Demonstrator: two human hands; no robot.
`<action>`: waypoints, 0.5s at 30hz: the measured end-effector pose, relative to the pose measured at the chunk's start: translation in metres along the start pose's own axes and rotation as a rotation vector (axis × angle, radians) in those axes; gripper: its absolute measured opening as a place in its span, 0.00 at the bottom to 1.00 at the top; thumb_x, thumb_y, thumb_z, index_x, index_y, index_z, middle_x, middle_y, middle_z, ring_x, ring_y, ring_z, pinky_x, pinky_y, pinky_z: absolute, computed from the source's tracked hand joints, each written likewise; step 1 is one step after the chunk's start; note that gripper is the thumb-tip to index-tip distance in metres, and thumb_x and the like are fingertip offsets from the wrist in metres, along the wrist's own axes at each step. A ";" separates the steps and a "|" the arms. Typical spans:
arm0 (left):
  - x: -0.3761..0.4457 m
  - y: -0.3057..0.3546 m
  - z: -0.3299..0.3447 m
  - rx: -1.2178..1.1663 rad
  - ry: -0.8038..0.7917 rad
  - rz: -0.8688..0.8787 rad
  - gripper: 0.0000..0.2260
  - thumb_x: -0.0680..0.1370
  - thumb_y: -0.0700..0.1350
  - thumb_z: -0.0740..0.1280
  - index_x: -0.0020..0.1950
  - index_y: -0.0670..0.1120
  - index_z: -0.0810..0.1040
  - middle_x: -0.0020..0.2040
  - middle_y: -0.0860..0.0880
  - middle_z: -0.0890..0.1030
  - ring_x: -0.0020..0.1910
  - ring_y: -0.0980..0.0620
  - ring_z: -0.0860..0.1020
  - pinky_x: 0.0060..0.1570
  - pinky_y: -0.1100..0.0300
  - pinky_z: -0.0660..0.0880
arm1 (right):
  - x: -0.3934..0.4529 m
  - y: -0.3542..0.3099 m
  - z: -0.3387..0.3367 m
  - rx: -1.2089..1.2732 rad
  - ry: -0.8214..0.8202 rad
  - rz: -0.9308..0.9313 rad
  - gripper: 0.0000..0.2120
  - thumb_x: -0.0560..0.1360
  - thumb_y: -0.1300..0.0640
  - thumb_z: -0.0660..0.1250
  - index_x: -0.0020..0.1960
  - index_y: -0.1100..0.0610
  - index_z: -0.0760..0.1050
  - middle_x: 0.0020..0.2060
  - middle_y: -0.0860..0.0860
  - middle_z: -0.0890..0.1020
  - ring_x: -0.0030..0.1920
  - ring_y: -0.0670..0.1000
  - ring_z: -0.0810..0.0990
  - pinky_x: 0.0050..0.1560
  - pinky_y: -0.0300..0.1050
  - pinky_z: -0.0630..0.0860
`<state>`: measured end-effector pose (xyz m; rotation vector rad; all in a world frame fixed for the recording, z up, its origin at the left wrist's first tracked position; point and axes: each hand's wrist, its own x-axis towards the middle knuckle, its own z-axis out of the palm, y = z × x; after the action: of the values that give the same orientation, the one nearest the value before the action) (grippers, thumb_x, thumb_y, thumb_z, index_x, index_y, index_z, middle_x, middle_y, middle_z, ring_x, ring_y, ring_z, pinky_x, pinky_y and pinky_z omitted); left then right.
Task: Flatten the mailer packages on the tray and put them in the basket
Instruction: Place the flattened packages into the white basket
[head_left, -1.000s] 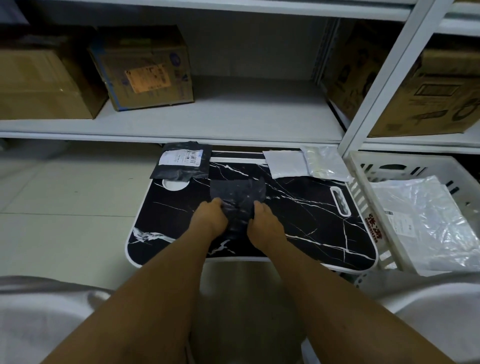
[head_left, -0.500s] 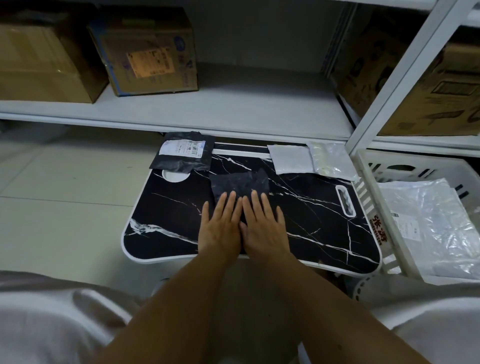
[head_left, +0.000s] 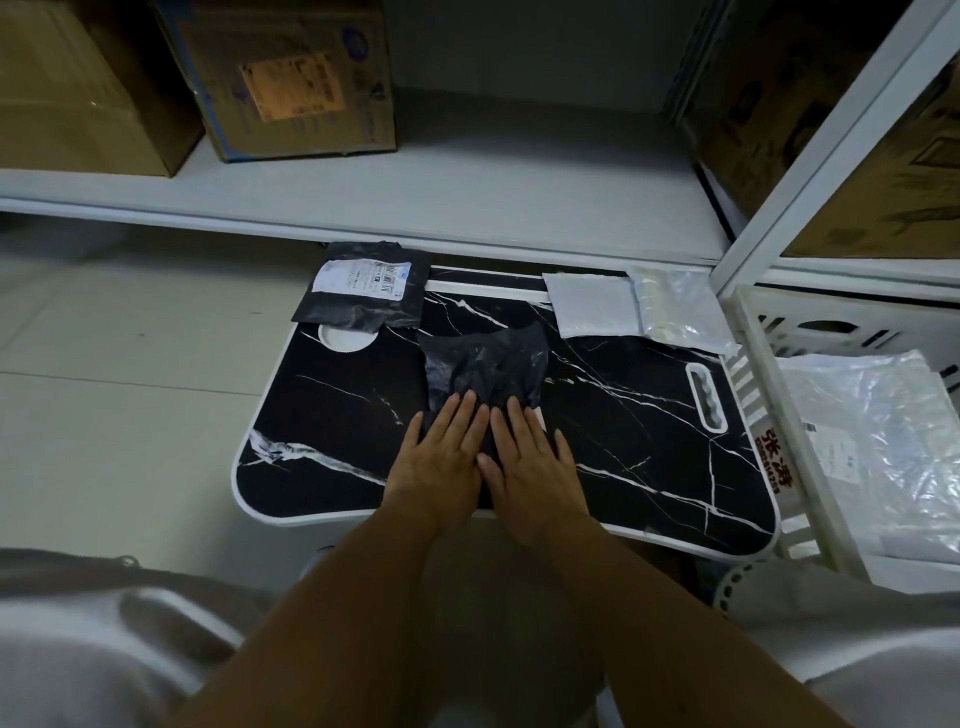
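A crumpled black mailer lies in the middle of the black marble-patterned tray. My left hand and my right hand lie side by side with straight fingers, pressing flat on the mailer's near end. At the tray's far left corner sits another black mailer with a white label. A white padded mailer and a clear plastic one lie at the far right. The white basket stands to the right of the tray and holds a clear mailer.
A white shelf runs behind the tray, carrying cardboard boxes on the left. More boxes stand behind a white upright post on the right. Tiled floor lies to the left.
A second ago both hands gripped the bunched black mailer. They opened and laid flat on it, and the mailer now lies spread out further under the fingers.
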<state>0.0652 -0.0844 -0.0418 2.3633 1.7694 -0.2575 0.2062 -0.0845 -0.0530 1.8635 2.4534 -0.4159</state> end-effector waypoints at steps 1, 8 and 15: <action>0.001 0.000 -0.001 0.004 0.003 0.003 0.28 0.83 0.53 0.45 0.77 0.48 0.34 0.77 0.49 0.32 0.75 0.51 0.33 0.75 0.44 0.42 | 0.001 0.000 -0.001 0.019 0.010 0.016 0.37 0.74 0.34 0.28 0.79 0.48 0.43 0.79 0.48 0.44 0.78 0.50 0.42 0.75 0.56 0.43; 0.030 0.006 -0.022 -0.045 0.329 -0.045 0.12 0.80 0.45 0.55 0.61 0.49 0.73 0.60 0.50 0.76 0.62 0.49 0.71 0.71 0.53 0.57 | 0.031 -0.012 -0.024 -0.044 0.432 0.027 0.03 0.74 0.58 0.65 0.48 0.54 0.77 0.46 0.52 0.80 0.50 0.57 0.78 0.53 0.53 0.73; 0.043 -0.002 -0.010 -0.043 0.127 -0.081 0.28 0.83 0.49 0.49 0.78 0.41 0.39 0.78 0.41 0.40 0.77 0.44 0.38 0.76 0.49 0.44 | 0.054 -0.002 -0.018 -0.043 0.100 -0.083 0.27 0.83 0.53 0.49 0.79 0.55 0.46 0.79 0.51 0.46 0.78 0.53 0.40 0.77 0.52 0.45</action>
<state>0.0750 -0.0415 -0.0424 2.3292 1.9093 -0.0808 0.1917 -0.0295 -0.0453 1.8137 2.5883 -0.2770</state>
